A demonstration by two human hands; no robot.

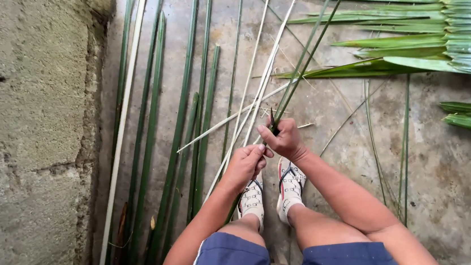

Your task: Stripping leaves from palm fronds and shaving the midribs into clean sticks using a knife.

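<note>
I sit over a concrete floor with both hands together above my feet. My right hand (pixel 285 138) pinches the near end of a thin green leaf strip (pixel 308 49) that runs up and away to the right. My left hand (pixel 245 164) is closed around pale leaf ribs (pixel 260 85) that fan out toward the top of the view. The two hands touch at the fingertips. Whether a small blade sits between my right fingers is unclear.
Several long green stalks (pixel 176 132) and a pale one (pixel 123 116) lie along a rough concrete wall (pixel 26 139) on the left. A heap of palm leaflets (pixel 436 24) fills the upper right. My sandalled feet in socks (pixel 272 194) rest below the hands.
</note>
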